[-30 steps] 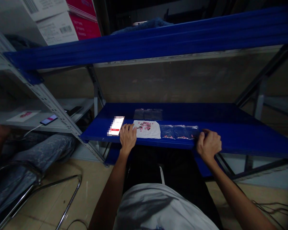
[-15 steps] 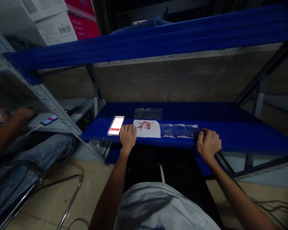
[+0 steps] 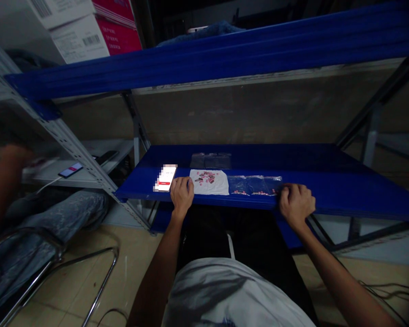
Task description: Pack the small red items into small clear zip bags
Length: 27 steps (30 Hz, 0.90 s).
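Left hand point(image 3: 182, 193), just left of centre, by white printed piece point(image 3: 220, 185); right hand point(image 3: 298, 205), right of centre, by clear bags point(image 3: 257, 185) — both curled, can't tell if pinching.

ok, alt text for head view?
A person's left hand and right hand rest at the edge of a blue shelf, flanking a pink-marked white sheet and clear bags with pink pieces; a lit phone lies beside the left hand.

Small pinkish pieces point(image 3: 260, 194) inside the clear bags point(image 3: 255, 183) are too small to identify. Curled fingertips of the right hand point(image 3: 298, 203) are hidden; contact with the nearest bag cannot be determined. Pixelation masks the left part of the phone point(image 3: 167, 178). A co-worker's hand point(image 3: 15, 156) appears blurred. The upper picture edge truncates the cartons point(image 3: 80, 41); the left edge, the chair point(image 3: 114, 258).
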Tool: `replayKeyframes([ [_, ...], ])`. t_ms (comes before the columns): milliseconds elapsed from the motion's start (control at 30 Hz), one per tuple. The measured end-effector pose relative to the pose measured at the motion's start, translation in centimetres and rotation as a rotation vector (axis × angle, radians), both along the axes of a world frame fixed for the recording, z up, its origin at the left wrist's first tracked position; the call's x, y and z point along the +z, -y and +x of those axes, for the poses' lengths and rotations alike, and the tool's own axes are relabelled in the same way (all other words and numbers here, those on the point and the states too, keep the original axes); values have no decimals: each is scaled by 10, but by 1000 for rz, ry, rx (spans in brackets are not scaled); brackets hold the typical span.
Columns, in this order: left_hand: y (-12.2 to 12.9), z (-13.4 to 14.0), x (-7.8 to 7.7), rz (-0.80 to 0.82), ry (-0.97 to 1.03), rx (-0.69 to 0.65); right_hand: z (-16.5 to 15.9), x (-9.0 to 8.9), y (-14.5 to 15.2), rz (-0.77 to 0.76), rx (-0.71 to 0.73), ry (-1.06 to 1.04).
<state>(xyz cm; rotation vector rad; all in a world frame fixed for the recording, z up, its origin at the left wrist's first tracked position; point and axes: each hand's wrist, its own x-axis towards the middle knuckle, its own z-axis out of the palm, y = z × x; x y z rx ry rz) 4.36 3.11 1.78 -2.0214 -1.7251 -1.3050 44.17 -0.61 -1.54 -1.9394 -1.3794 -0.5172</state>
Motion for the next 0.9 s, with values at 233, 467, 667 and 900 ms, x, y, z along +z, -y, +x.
replayKeyframes([
  [233, 0, 0, 1, 12, 1, 6, 2, -2, 0, -18, 5, 17],
  [467, -1, 0, -1, 16, -6, 15, 1, -2, 0, -25, -10, 49],
  [667, -1, 0, -1, 8, 6, 28, 0, -1, 1, -48, -10, 50],
  [900, -1, 1, 0, -1, 19, 27, -1, 2, 1, -50, -9, 20],
])
